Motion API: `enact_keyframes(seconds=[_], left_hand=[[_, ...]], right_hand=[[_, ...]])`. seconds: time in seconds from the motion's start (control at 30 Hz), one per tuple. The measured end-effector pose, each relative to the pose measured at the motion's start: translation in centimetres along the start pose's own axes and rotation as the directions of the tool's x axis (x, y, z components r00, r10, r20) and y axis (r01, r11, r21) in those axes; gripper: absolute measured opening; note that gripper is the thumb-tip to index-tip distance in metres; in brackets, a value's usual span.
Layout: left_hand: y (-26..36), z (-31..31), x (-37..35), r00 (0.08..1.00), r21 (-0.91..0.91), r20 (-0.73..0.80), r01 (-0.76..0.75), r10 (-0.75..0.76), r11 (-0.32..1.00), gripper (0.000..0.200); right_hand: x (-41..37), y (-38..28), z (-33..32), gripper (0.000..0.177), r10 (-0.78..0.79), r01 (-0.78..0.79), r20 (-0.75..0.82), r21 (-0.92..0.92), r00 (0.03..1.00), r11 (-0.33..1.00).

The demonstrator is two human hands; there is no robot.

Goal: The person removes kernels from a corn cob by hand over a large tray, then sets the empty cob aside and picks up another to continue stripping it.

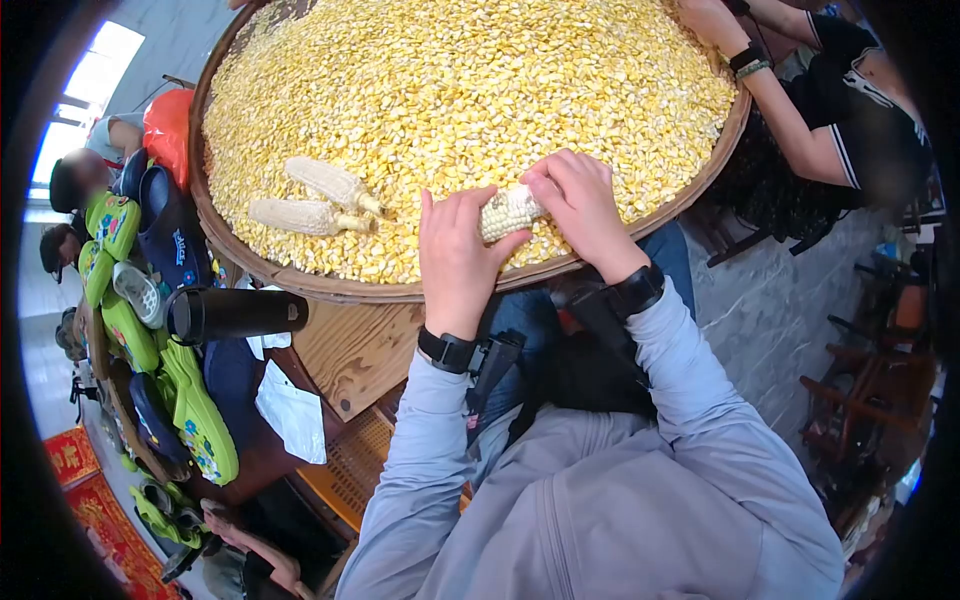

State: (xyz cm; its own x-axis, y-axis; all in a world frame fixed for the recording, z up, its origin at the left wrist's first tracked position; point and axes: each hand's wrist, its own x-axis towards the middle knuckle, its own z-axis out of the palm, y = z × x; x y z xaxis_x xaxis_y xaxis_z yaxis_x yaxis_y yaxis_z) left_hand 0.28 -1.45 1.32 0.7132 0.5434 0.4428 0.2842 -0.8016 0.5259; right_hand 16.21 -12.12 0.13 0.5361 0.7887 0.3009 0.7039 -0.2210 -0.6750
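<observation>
A partly stripped corn cob (508,213) is held between my two hands over the near part of a round basket tray (345,290). My left hand (460,248) grips its left end, and my right hand (580,205) presses its fingers and thumb on the right end, where the cob is bare and whitish. Loose yellow kernels (450,100) fill the tray. Two bare cobs (325,182) (300,216) lie on the kernels to the left of my left hand.
A black bottle (238,313), green clogs (200,410) and white packets (290,412) are at the left. A co-worker's arm (785,125) reaches to the tray's right rim. Another person (118,135) is at the upper left. Wooden chairs (865,400) stand at the right.
</observation>
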Motion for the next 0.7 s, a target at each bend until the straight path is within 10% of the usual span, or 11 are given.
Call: enact_keyframes(seconds=[0.1, 0.4, 0.7], left_hand=[[-0.2, 0.09, -0.05, 1.0, -0.002, -0.005, -0.005, 0.005, 1.0, 0.059], [-0.04, 0.02, -0.05, 1.0, 0.005, 0.01, 0.009, -0.009, 1.0, 0.058], [-0.05, 0.04, -0.05, 1.0, 0.005, 0.006, 0.014, -0.014, 1.0, 0.057]], right_hand=[[-0.37, -0.2, -0.57, 0.022, -0.195, 0.194, -0.037, -0.026, 0.98, 0.981], [0.21, 0.33, -0.4, 0.036, 0.026, -0.03, 0.108, 0.027, 0.994, 0.999], [-0.18, 0.06, -0.56, 0.036, -0.095, 0.094, 0.073, 0.016, 0.993, 0.995]])
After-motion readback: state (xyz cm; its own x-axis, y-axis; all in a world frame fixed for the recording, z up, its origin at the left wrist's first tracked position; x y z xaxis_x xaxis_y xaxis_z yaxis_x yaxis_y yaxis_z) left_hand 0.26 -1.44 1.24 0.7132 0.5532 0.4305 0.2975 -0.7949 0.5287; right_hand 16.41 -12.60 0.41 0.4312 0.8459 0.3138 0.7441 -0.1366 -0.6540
